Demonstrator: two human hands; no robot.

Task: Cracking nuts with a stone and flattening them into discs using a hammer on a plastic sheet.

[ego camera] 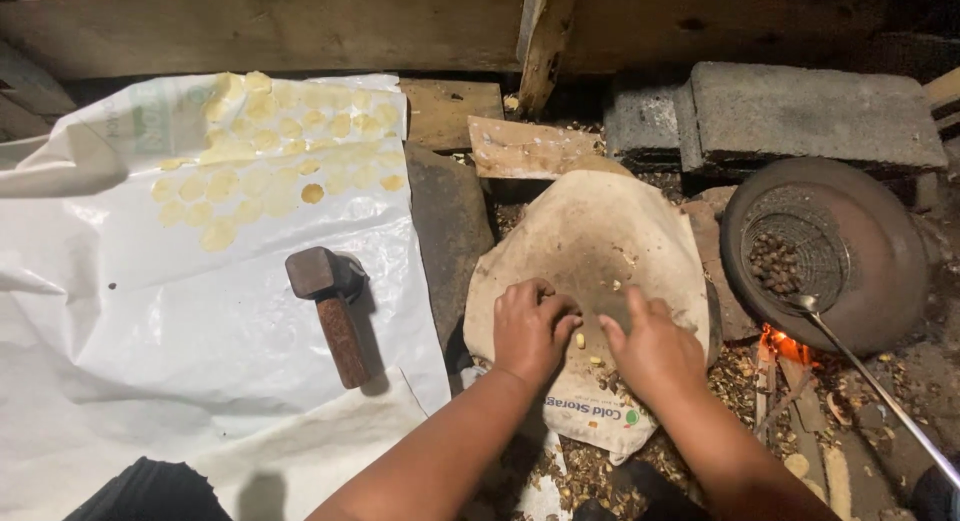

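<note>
Rough wooden planks [260,26] close off the back of this dim work spot, and grey concrete blocks [810,111] sit at the upper right on the dirt floor. From my remote seat I see both hands low in the middle of the view, resting on a worn, dusty cloth [590,231] draped over what looks like a flat stone. My left hand [530,331] lies knuckles up with the fingers curled under, pressing on the cloth; I cannot tell whether it holds anything beneath them. My right hand [650,346] is just beside it, fingers loosely bent and spread, the forefinger stretched forward on the cloth, gripping nothing that I can see. Between the two hands lie a few small pale kernels [580,339], one right between the thumbs, others near the cloth's near edge.

To the left, a white plastic sheet [150,311] covers the floor. A hammer [330,311] with a dark wooden handle lies on it, well apart from my left hand. Farther back on the sheet, many thin, flattened yellow discs [270,151] are spread in loose rows.

To the right, a round dark pan [880,251] sits over a small orange flame [785,346]. Inside it rests a wire-mesh strainer [800,246] holding dark roasted nuts [772,263], its long metal handle [880,391] running toward the lower right corner. Broken shells [740,381] litter the ground around the fire and near my wrists.
</note>
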